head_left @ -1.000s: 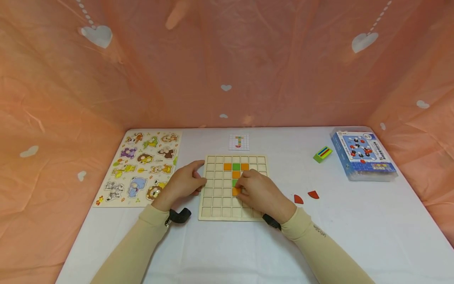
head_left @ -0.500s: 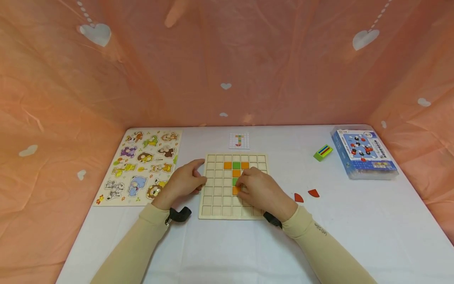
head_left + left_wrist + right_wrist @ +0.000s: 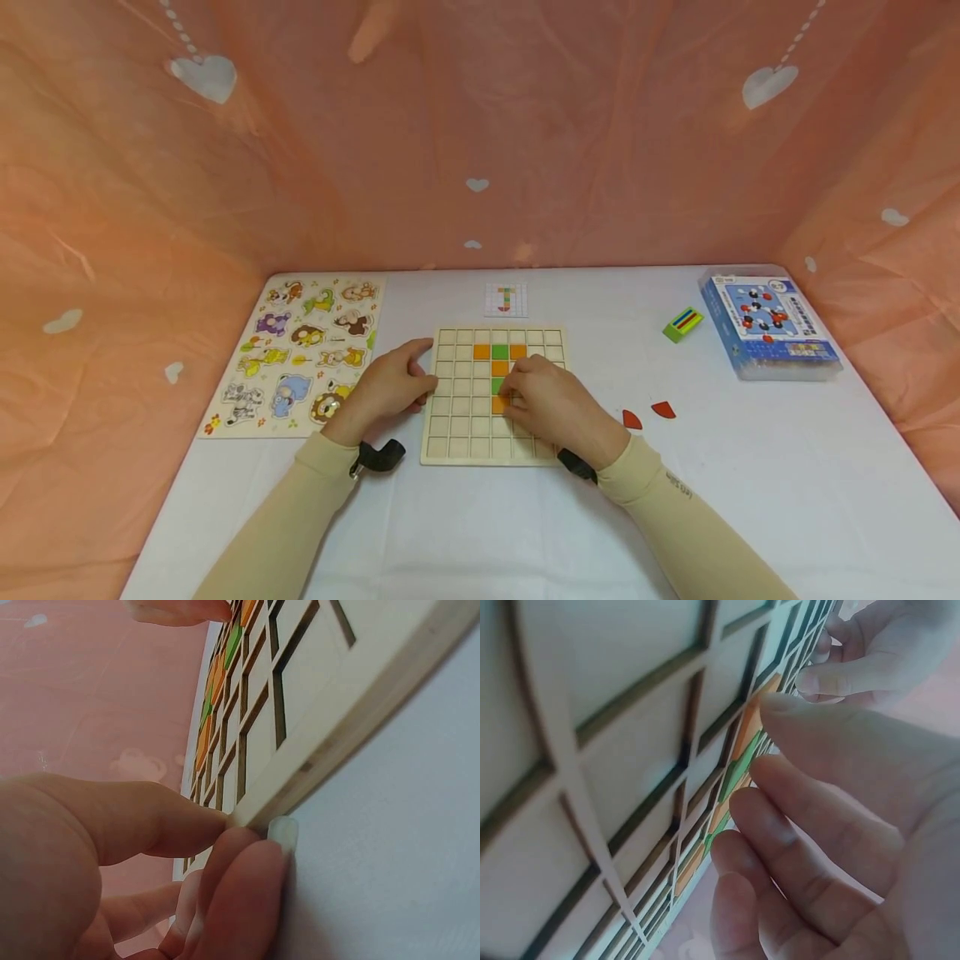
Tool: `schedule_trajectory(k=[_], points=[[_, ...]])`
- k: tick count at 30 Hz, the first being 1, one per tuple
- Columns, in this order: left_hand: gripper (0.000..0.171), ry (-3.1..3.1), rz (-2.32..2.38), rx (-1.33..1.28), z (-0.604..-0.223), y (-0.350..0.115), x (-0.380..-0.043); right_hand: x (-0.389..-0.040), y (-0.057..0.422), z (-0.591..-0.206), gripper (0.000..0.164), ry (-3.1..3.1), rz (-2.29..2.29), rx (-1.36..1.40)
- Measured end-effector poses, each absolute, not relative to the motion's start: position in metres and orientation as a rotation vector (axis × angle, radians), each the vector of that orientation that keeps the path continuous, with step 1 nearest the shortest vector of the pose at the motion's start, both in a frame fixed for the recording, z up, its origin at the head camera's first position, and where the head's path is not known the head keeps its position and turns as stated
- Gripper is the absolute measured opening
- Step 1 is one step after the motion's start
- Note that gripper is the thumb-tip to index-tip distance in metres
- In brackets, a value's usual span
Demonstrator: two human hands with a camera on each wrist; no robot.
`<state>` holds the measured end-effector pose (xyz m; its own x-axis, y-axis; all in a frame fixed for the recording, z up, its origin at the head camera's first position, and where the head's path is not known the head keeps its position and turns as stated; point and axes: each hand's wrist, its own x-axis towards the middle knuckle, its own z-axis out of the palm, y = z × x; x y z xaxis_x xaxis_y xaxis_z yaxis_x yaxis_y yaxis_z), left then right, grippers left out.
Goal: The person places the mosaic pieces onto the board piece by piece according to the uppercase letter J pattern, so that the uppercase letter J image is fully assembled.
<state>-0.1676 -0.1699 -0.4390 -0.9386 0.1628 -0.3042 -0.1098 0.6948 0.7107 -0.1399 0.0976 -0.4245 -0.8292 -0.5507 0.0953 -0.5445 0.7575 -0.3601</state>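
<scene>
A wooden grid board (image 3: pixel 459 429) lies flat in the middle of the table. Set in its cells are orange and green square tiles: a row of three near the top, with a column running down from the middle one. My left hand (image 3: pixel 390 382) holds the board's left edge; the left wrist view has the thumb (image 3: pixel 172 825) on the rim and curled fingers against its side. Over the column's lower end is my right hand (image 3: pixel 551 404), its thumb tip at the lowest orange tile (image 3: pixel 748 727). Its other fingers are bent loosely, apart from the thumb, with nothing between them.
Two red quarter-circle pieces (image 3: pixel 663 410) lie right of the board. A small pattern card (image 3: pixel 506 300) sits behind it. An animal puzzle board (image 3: pixel 300 358) is at left; a small green striped block (image 3: pixel 682 325) and a blue-sided box (image 3: pixel 772 325) are at right.
Both hands keep nearly the same place, the left at the board's edge and the right over the lowest orange tile. The tiles have not moved; the head view shifts slightly.
</scene>
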Motion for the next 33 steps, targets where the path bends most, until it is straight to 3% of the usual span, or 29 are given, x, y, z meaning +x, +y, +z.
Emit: schedule_trajectory(k=[10, 20, 33], points=[[0.069, 2.539, 1.15, 0.021, -0.443, -0.168, -0.168, -0.142, 0.121, -0.42, 0.019, 2.932, -0.623, -0.796], [0.069, 2.558, 1.156, 0.03, -0.44, -0.168, -0.166, -0.132, 0.197, -0.42, 0.023, 3.048, -0.52, -0.663], [0.069, 2.537, 1.152, -0.002, -0.441, -0.168, -0.167, -0.102, 0.28, -0.419, 0.016, 3.122, -0.399, -0.403]])
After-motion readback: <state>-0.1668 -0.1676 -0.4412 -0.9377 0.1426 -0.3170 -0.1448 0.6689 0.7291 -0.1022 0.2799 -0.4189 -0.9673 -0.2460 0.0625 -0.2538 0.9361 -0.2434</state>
